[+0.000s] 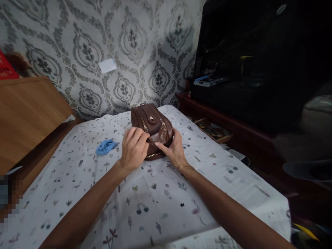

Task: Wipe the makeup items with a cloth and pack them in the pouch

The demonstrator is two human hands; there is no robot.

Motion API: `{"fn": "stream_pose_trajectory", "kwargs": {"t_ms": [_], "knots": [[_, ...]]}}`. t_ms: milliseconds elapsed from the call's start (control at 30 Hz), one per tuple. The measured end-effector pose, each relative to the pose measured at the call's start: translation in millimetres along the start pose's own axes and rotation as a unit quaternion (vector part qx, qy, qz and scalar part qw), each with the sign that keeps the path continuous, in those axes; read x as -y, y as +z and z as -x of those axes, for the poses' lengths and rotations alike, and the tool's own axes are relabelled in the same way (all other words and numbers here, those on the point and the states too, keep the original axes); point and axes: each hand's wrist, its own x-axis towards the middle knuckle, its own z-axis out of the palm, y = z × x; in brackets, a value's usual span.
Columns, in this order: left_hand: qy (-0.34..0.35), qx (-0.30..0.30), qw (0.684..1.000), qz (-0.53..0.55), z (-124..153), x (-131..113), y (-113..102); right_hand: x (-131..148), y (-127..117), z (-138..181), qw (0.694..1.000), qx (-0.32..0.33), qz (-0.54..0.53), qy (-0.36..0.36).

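A brown leather bag (151, 119) with gold zips and a snap flap lies on a white patterned cloth (160, 200) that covers a table. My left hand (133, 148) is closed, its fingers pinching the bag's near front edge. My right hand (174, 147) grips the bag's near right side, thumb laid across the front pocket. Both hands meet at the bag's near end.
A crumpled blue cloth (105, 146) lies left of the bag. A wooden board (26, 114) leans at the left. Patterned wallpaper (129, 52) is behind. A dark red cabinet (233, 121) with an open drawer and dark items stands at the right.
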Motion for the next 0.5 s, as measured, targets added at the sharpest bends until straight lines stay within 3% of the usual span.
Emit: {"fn": "stream_pose_trajectory", "kwargs": {"t_ms": [367,500], "knots": [[0.031,0.008,0.999,-0.031,-10.8,-11.4,-3.3,-6.0,-3.8,-0.9,0.999,0.028,-0.028,-0.018],[0.038,0.056,0.998,0.011,-18.9,-25.2,-0.9,-10.5,-7.7,-2.8,0.997,0.055,-0.045,-0.024]]}}
